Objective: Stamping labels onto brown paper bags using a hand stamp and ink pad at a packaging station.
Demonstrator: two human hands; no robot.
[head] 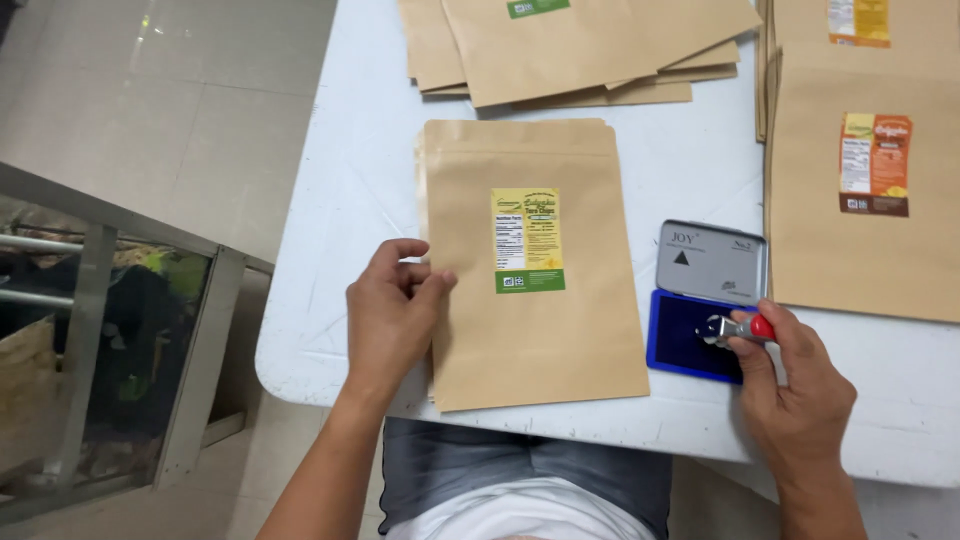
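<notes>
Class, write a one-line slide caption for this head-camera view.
Left hand steadies a kraft pouch while right hand presses a stamp onto a blue ink pad.

Matt brown paper pouch (535, 300) on a smooth white table (340, 200); metal-lidded ink pad (705, 300), shiny metal stamp (735, 329).
</notes>
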